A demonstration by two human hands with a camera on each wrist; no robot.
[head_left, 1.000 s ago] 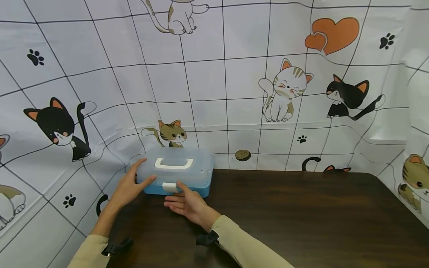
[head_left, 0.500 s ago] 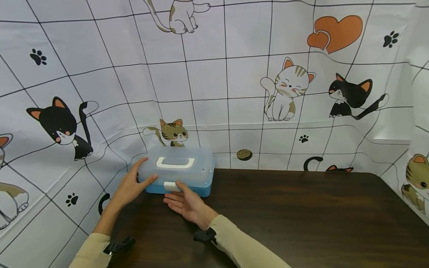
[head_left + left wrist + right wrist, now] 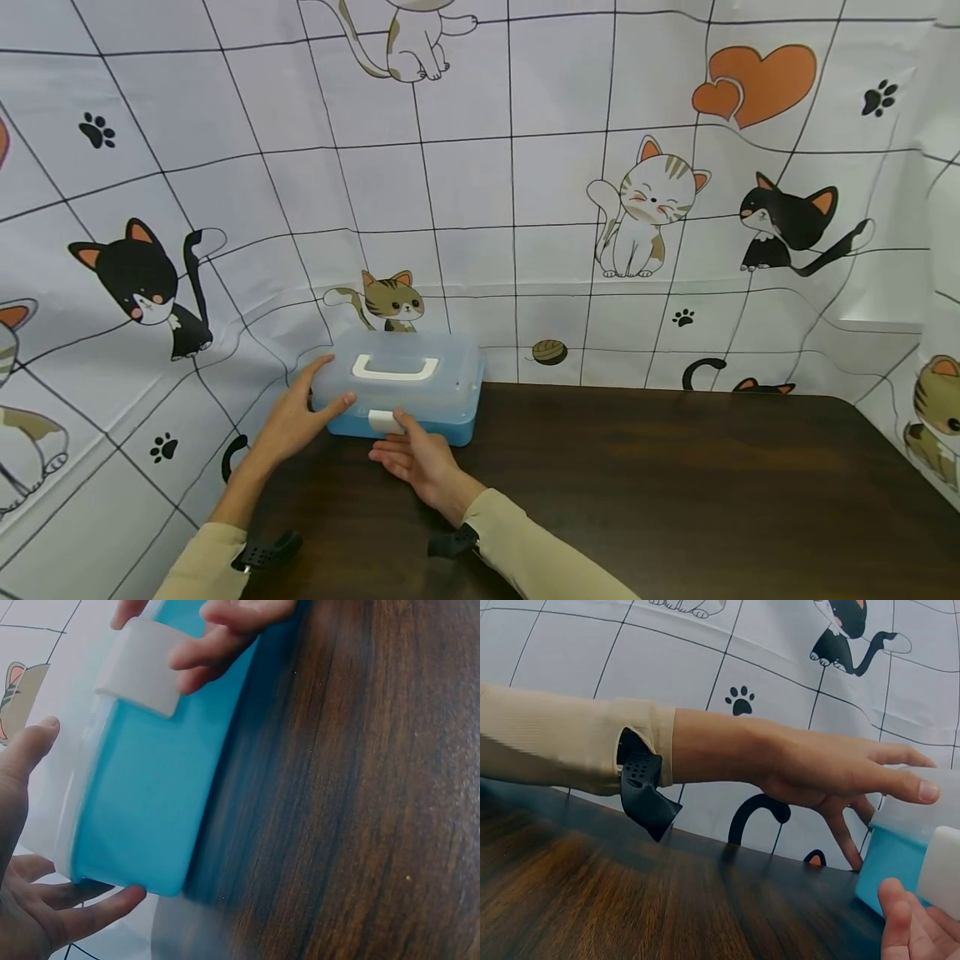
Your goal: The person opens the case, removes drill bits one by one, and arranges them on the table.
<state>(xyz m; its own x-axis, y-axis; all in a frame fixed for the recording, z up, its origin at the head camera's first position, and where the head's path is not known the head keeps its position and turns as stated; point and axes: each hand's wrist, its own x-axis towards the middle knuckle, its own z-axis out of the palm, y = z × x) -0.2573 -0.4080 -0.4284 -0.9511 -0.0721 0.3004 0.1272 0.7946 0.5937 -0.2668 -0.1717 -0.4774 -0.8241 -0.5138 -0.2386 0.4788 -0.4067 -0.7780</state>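
Observation:
A plastic storage box (image 3: pixel 405 400) with a blue base, translucent lid and white carry handle (image 3: pixel 395 368) stands closed on the table. My left hand (image 3: pixel 288 421) rests spread against its left end, thumb on the lid (image 3: pixel 64 772) and other fingers along the side, mostly straight. At the front, my right hand (image 3: pixel 431 471) pinches the white latch (image 3: pixel 142 667): the thumb lies at its upper part, and fingertips touch its lower edge. In the right wrist view the latch (image 3: pixel 941 874) and the right fingertips (image 3: pixel 900 911) show at the right edge.
The dark wooden table (image 3: pixel 645 483) stretches to the right of the box. A white sheet (image 3: pixel 465 183) printed with cats and grid lines hangs behind and to the left, close to the box. Black straps (image 3: pixel 266 552) circle both wrists.
Both hands keep nearly the same place on the box and its latch. The right wrist has shifted slightly to the left, and the head view has moved a little.

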